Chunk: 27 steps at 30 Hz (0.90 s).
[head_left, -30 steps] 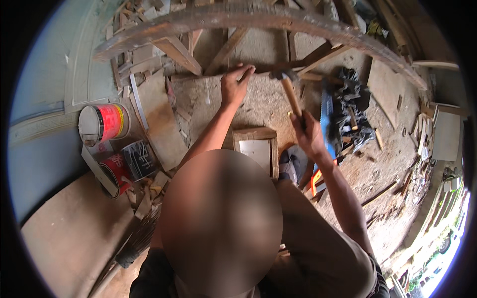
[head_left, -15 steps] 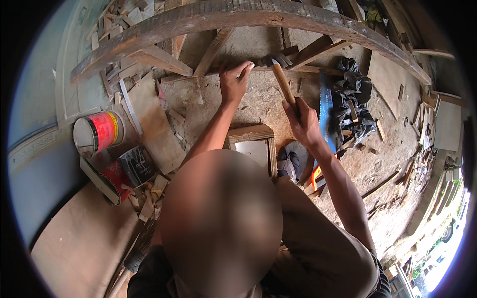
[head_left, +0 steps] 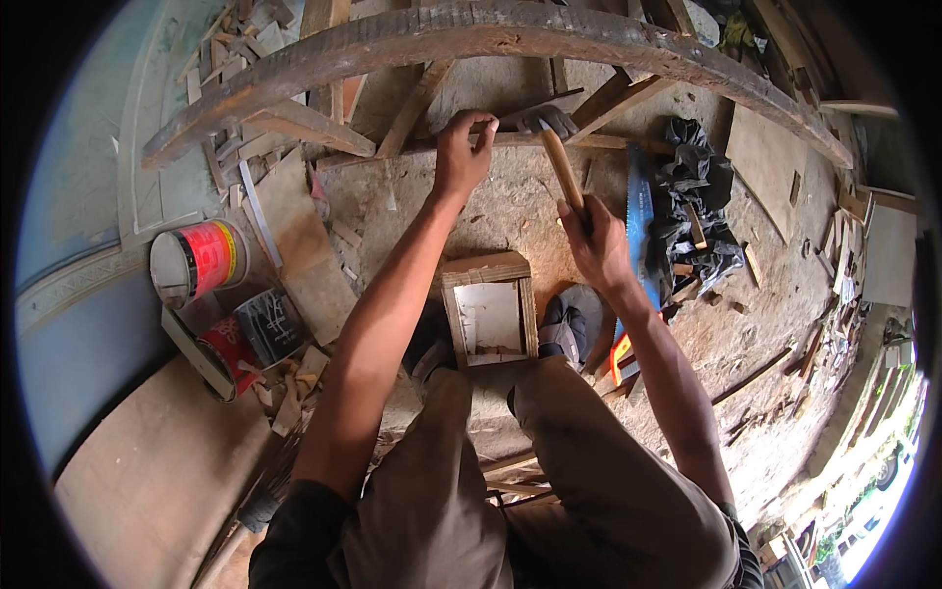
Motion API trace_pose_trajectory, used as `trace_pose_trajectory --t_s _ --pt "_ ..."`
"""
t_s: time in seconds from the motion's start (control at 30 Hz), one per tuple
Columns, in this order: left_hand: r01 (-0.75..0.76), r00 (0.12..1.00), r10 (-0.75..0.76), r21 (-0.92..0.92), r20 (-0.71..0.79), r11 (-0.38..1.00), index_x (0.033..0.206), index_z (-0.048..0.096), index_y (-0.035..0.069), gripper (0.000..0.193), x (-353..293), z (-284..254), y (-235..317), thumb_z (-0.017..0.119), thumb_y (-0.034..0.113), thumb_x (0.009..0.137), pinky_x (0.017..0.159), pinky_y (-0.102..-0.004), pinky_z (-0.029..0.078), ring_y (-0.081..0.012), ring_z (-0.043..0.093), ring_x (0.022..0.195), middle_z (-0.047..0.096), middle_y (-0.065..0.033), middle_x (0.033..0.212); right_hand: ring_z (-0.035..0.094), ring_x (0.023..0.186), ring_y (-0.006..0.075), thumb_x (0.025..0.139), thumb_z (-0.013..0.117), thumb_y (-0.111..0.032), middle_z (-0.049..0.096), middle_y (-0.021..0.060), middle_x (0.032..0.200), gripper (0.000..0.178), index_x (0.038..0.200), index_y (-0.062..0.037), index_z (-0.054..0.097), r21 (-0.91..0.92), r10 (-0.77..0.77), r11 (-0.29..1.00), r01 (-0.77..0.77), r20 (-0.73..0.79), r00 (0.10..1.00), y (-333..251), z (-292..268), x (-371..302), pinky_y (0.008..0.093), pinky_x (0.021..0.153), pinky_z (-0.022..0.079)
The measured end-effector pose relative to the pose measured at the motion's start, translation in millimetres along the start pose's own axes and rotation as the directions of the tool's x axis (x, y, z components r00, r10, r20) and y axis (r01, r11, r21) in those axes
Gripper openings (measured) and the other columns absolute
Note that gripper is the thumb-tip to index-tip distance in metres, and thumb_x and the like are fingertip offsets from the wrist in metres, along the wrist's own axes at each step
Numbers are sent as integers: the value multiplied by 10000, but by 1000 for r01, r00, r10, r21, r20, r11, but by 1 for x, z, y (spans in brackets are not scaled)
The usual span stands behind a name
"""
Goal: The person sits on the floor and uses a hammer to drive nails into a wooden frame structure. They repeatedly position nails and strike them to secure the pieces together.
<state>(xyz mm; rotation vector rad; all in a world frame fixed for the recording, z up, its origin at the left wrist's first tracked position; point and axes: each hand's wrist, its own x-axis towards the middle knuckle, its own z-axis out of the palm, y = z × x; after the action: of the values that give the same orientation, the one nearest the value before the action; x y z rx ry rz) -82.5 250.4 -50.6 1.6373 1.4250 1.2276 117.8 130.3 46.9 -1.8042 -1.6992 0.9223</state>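
Observation:
My right hand [head_left: 599, 243] is wrapped round the lower handle of a claw hammer [head_left: 563, 169], a wooden handle with a dark metal head. The hammer's head lies over the low wooden rail [head_left: 608, 141] of a timber frame. Left of it, my left hand [head_left: 464, 155] is raised near the same rail. Its thumb and forefinger come together in a pinch; whatever lies between them is too small to make out. A thick weathered beam [head_left: 461, 31] of the frame arches across the far side, with slanting braces under it.
Between my feet stands a small wooden box [head_left: 489, 319] with a pale inside. To the right lie a blue-bladed handsaw [head_left: 640, 211] with an orange handle and crumpled black plastic [head_left: 699, 196]. Paint cans [head_left: 201, 260] stand at left. Wood scraps litter the floor.
The hammer has shifted slightly, its head staying near the rail. My left hand has moved a little left and up, its fingers still pinched. The box and my legs are now uncovered.

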Motion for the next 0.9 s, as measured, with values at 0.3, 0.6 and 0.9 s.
trace_pose_trajectory --t_s 0.3,0.6,0.9 --pt "-210 874 103 178 475 961 965 640 124 115 59 35 -4 694 172 875 839 -433 498 -344 619 1047 605 -121 1231 547 519 258 952 622 -281 557 168 620 295 957 11 583 -28 170 985 -170 -3 986 52 6 -52 389 526 436" --pt "-142 920 93 103 381 985 942 655 119 116 48 24 3 711 101 843 838 -426 518 -318 609 1008 566 -103 1102 501 506 223 947 631 -280 534 161 610 297 979 11 588 15 196 981 -195 -13 981 55 2 -54 374 514 421" --pt "-391 896 328 180 300 902 957 667 96 109 11 -3 13 703 103 854 895 -438 512 -379 602 1101 569 -185 1238 497 503 239 947 634 -287 525 177 596 308 936 14 571 61 179 982 -177 -39 983 58 9 -57 379 514 423"
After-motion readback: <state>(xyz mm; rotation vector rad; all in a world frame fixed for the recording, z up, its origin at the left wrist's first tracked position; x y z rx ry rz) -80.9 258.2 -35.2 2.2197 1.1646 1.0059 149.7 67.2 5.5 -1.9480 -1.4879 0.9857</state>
